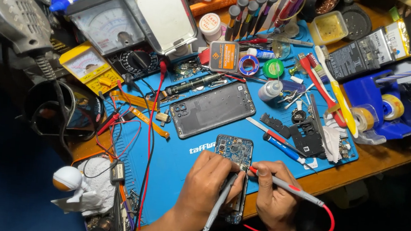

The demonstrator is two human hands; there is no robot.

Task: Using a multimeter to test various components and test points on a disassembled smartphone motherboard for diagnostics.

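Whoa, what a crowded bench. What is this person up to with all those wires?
A person is bent over an opened phone lying on a blue work mat. The left hand holds a grey probe and the right hand a red probe, both tips resting on the phone's bare circuit board. The phone's back cover lies just beyond it, and two dial meters sit further back among the tools.

I see a wooden counter (363, 165) covered mostly by a blue work mat (175, 163). Light falls bright on the middle, while the floor at the left and bottom right stays very dark.
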